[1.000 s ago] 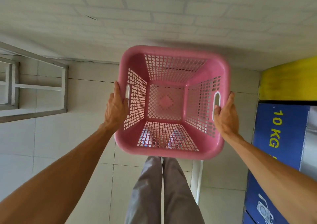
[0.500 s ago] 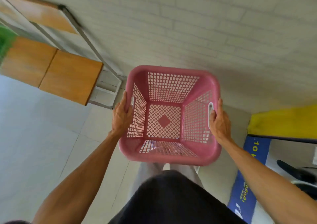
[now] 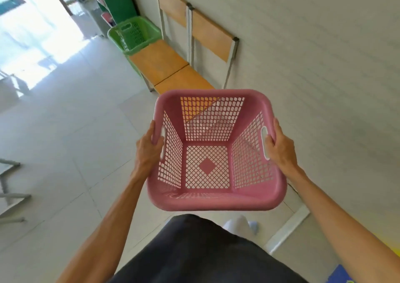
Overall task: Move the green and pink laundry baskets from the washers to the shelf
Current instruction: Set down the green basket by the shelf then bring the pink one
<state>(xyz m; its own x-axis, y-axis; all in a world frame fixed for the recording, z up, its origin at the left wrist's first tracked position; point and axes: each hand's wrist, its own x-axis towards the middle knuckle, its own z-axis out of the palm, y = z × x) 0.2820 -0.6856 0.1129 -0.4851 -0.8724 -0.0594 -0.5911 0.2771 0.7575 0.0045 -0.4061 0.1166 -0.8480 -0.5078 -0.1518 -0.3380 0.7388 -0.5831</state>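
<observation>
Left hand point(image 3: 149, 147) and right hand point(image 3: 280, 147): each grip closed on a side handle of the empty pink basket point(image 3: 213, 152), carried level at waist. Green basket point(image 3: 135, 34) sits at eleven o'clock, well apart, beside the wooden worktop point(image 3: 161, 62).

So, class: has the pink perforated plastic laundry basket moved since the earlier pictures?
Yes. The pink perforated plastic laundry basket, carried in the left hand and right hand, has turned away from the blue washer toward the wooden bench.

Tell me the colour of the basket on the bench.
Green basket, at the bench's far end; head view shows it.
</observation>
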